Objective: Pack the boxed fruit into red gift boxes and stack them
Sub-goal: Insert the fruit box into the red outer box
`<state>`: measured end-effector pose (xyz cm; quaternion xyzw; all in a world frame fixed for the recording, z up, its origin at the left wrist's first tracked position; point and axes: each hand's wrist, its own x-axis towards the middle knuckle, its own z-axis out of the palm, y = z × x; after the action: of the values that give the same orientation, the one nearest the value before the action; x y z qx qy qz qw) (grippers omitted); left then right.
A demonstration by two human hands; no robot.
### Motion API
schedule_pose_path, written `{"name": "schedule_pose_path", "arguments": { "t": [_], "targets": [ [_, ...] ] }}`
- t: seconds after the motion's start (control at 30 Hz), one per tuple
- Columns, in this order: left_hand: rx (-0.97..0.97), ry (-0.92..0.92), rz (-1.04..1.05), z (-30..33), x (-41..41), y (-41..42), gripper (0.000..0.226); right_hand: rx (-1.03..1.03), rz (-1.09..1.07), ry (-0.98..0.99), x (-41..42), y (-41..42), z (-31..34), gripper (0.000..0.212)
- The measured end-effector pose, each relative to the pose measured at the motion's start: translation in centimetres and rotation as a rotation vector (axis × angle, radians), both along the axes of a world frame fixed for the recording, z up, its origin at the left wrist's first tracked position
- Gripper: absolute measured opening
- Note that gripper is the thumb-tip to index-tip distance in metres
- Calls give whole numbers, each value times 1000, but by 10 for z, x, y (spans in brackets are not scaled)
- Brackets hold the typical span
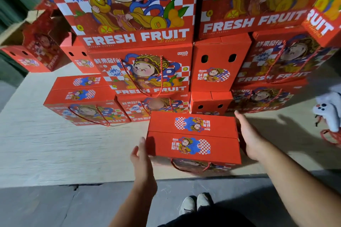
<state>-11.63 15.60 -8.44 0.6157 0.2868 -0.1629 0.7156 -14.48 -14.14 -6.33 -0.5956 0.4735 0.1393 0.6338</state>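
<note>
red cardboard gift box with closed flaps sits between left hand and right hand, both flat-fingered, grasping nothing. risk: uneven squeeze, box slips.

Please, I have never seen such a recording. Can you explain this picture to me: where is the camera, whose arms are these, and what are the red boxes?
There is no machine here. A person wears the camera on the head, so it looks down at that person's own arms and shoes. The left hand and right hand lie flat, fingers straight, against the two sides of a closed red gift box standing on a pale board. Behind it rises a stack of the same gift boxes, printed "FRESH FRUIT", with rope handles.
</note>
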Motion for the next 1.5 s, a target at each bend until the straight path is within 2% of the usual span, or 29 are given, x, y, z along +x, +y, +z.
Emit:
{"name": "schedule_pose_path", "arguments": {
  "t": [0.03, 0.1, 0.13, 0.2, 0.27, 0.33, 0.4, 0.43, 0.5, 0.53, 0.6, 0.67, 0.73, 0.8, 0.83, 0.9, 0.97, 1.0, 1.03, 1.1, 1.13, 1.2, 1.23, 1.37, 1.43, 1.5],
  "targets": [
    [-51, 42, -127, 0, -15, -7, 86, -96, 63, -6, 9, -7, 5, 85],
    [-109, -35, -342, 4, -25, -22, 96, -259, 284, -86, 28, -12, 19, 62],
    [-121, -108, -363, 3, -20, -25, 96, -306, 397, -128, 38, -11, 26, 53],
    [-206, -186, -272, 7, -12, -31, 86, -411, 643, -133, 55, -2, 35, 54],
    [-171, -86, -172, 15, -13, -41, 77, -562, 856, -99, 69, 9, 41, 57],
    [-169, 126, -169, 28, -18, -55, 69, -568, 963, -88, 79, 22, 43, 48],
    [-251, 306, -272, 48, -24, -63, 68, -523, 897, -236, 85, 35, 46, 19],
    [-301, 355, -296, 57, -25, -63, 58, -539, 790, -345, 84, 43, 49, 7],
    [-308, 394, -188, 77, -25, -60, 27, -601, 620, -552, 79, 57, 59, 15],
    [-296, 380, -131, 83, -25, -58, 17, -569, 574, -619, 73, 63, 65, 16],
    [-270, 234, 44, 97, -18, -56, 27, -342, 565, -713, 56, 73, 80, 21],
    [-330, 36, 148, 124, 2, -65, 31, -33, 637, -736, 35, 84, 95, 25],
    [-334, -68, 24, 155, 18, -78, 25, 140, 682, -729, 21, 100, 102, 23],
    [-249, -65, -129, 169, 29, -85, 18, 123, 696, -682, 17, 108, 107, 18],
    [-217, -84, -191, 171, 31, -83, 22, 92, 700, -662, 20, 106, 112, 15],
    [-145, -205, -336, 171, 33, -72, 31, -15, 650, -637, 33, 87, 126, 7],
    [45, -369, -390, 170, 36, -52, 39, -90, 544, -685, 48, 63, 149, 8],
    [150, -473, -299, 168, 38, -41, 40, -45, 468, -752, 51, 55, 159, 9],
    [247, -585, -125, 164, 39, -30, 35, 42, 386, -823, 52, 53, 167, 10],
    [390, -686, 201, 151, 39, -12, 23, 129, 377, -884, 48, 63, 178, 9],
    [417, -666, 253, 141, 38, -7, 18, 88, 479, -847, 46, 69, 182, 9],
    [405, -572, 197, 116, 33, -4, 15, -68, 725, -763, 46, 70, 192, 10],
    [383, -522, 165, 103, 30, -3, 17, -123, 773, -747, 49, 65, 199, 9],
    [208, -385, 184, 66, 20, -1, 14, 8, 561, -766, 46, 46, 207, 7],
    [174, -292, 97, 53, 15, -5, 16, -62, 649, -733, 38, 53, 202, 4],
    [135, -239, 29, 45, 9, -9, 22, -141, 777, -730, 34, 54, 207, 19]
  ]
}}
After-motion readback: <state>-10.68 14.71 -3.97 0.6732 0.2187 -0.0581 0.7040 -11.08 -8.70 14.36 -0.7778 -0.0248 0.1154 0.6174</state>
